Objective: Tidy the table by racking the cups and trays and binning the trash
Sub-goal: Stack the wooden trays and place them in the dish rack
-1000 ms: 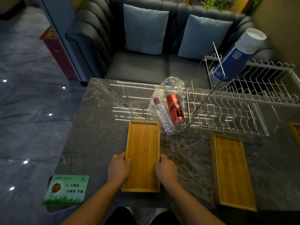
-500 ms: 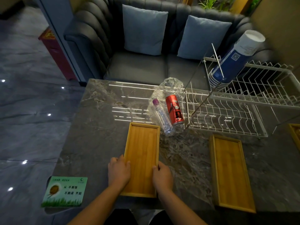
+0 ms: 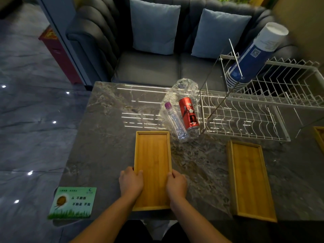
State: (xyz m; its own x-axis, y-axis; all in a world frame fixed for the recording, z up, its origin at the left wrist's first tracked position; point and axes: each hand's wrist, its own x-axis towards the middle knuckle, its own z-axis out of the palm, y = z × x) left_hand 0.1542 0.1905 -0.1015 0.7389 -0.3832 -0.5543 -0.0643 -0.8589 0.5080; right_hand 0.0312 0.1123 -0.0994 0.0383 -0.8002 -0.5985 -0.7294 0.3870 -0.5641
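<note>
A bamboo tray [image 3: 152, 155] lies lengthwise on the marble table [image 3: 108, 137] in front of me. My left hand [image 3: 130, 183] grips its left rim and my right hand [image 3: 176, 184] grips its right rim, thumbs over the edges. A second bamboo tray [image 3: 250, 179] lies to the right. Beyond the held tray a red can [image 3: 189, 115] and a clear bottle with a purple cap [image 3: 175, 122] lie on crumpled clear plastic [image 3: 184, 88]. A white wire rack [image 3: 245, 118] stands at the right, with a stack of blue paper cups [image 3: 254, 57] leaning in its upper tier.
A green card [image 3: 73, 202] sits at the table's near left corner. A third tray's corner [image 3: 320, 135] shows at the far right edge. A dark sofa with two blue cushions [image 3: 154, 25] stands behind the table. Tiled floor lies to the left.
Both hands stay on the tray's sides; the tray has shifted slightly toward me along the table. Nothing else has moved.
</note>
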